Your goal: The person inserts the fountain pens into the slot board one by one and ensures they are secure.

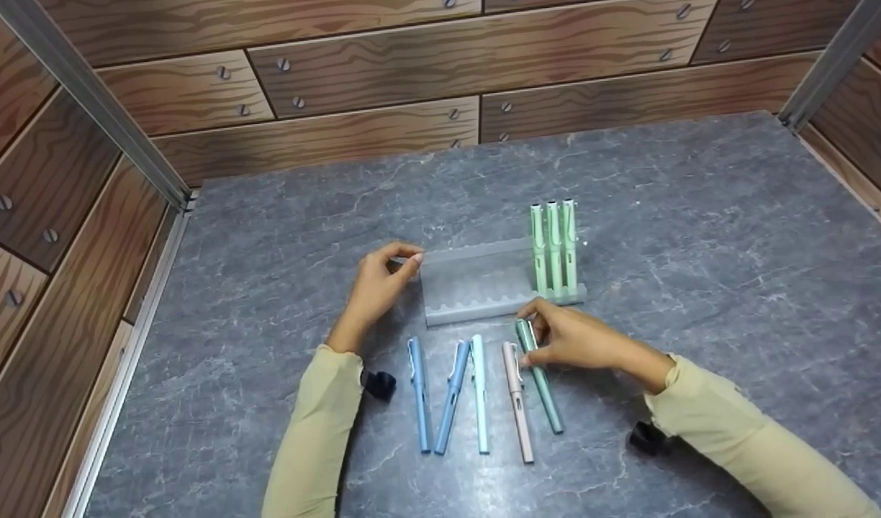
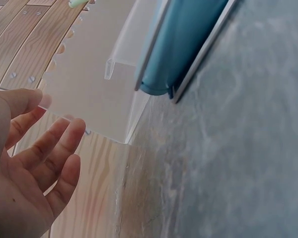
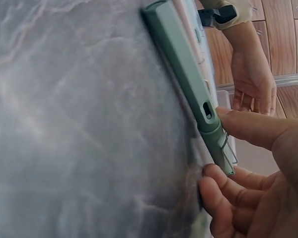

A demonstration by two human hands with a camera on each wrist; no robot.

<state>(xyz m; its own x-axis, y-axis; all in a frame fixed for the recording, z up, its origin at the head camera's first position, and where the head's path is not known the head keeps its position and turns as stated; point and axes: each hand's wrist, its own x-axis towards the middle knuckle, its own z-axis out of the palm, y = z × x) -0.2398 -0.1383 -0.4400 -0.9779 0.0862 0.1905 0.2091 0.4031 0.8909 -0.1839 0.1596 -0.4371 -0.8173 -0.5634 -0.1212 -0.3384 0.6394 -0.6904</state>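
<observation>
A clear pen rack (image 1: 476,277) with notched edges stands mid-table, three light green pens (image 1: 553,248) upright in its right-end slots. My left hand (image 1: 379,280) pinches the rack's upper left corner between thumb and index finger; the left wrist view shows the other fingers loosely spread. With thumb and fingertips, my right hand (image 1: 574,337) holds a dark green pen (image 1: 545,388) near its clip end, just in front of the rack. In the right wrist view the green pen (image 3: 184,69) lies low against the table, its clip between thumb and fingers.
Left of the dark green pen lie a pinkish pen (image 1: 517,403), a pale aqua pen (image 1: 480,396) and two blue pens (image 1: 419,396), roughly side by side. Wood-patterned walls (image 1: 368,65) with metal corner posts enclose the grey marbled table (image 1: 699,252).
</observation>
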